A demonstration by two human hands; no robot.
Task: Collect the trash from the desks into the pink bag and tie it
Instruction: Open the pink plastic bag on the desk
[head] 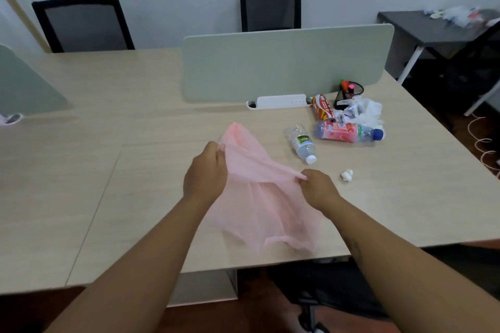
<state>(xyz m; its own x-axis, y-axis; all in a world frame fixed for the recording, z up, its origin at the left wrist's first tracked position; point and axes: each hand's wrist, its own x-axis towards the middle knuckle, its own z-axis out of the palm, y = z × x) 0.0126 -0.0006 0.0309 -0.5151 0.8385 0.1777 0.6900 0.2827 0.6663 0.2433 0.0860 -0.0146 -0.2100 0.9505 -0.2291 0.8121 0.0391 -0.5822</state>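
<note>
Nearest, the pink bag [251, 197] is seen lying limp on the pale table [135, 170], with its bottom close to the near edge. Its top rim is pinched at two spots. One spot is held by the left grip [205, 170], and the other by the right grip [319, 186]. Both grips are closed tight on the thin rim, which is pulled into a line between them. The mouth looks as if it is being opened, and no trash can be seen inside. The trash is all found ahead and to the right, so it is nearer the right grip. A small white paper ball [347, 175] lies just beside that grip. A little farther, a clear bottle [303, 143] is laid on its side with its white cap pointed back toward the person. Behind it, a pink bottle [346, 131] is laid across from left to right, with its blue cap on the right. A red can [323, 108] and a crumpled white plastic bag [362, 109] are heaped past it, next to a black pen cup [349, 92]. Behind these a pale screen [284, 62] is stood up. Far off on the right, more trash [457, 15] is spotted on a dark table [422, 32].
</note>
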